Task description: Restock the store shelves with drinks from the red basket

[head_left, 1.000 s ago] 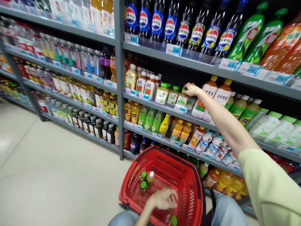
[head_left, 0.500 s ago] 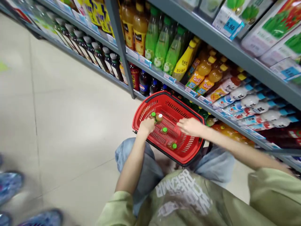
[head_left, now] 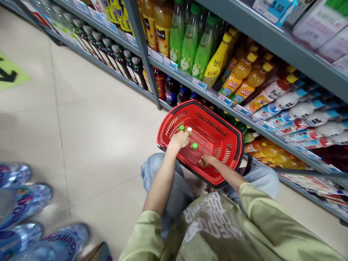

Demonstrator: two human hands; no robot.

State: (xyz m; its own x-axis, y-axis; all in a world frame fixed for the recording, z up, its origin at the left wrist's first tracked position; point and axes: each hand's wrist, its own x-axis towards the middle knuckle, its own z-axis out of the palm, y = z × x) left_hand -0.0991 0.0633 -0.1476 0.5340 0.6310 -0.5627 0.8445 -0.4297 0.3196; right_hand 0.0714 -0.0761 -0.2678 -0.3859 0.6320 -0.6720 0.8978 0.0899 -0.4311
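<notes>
A red shopping basket stands between my knees, with small bottles inside it. My left hand reaches in at its left side, fingers curled round a white-capped bottle and hiding most of its body. Just beside that hand shows a green-capped bottle. Another green-capped bottle stands apart near the middle of the basket floor. Low on the near side, my right hand closes round a small bottle; its cap is covered by the fingers.
Shelves of drinks run along the basket's far side and close to the right, with a grey upright behind it. Large water bottles stand on the floor at lower left. A yellow-green floor marker lies farther left.
My left hand has shifted right, from the green-capped bottle to the white-capped one. My right hand has come down from above the basket's right side onto the near bottle.
</notes>
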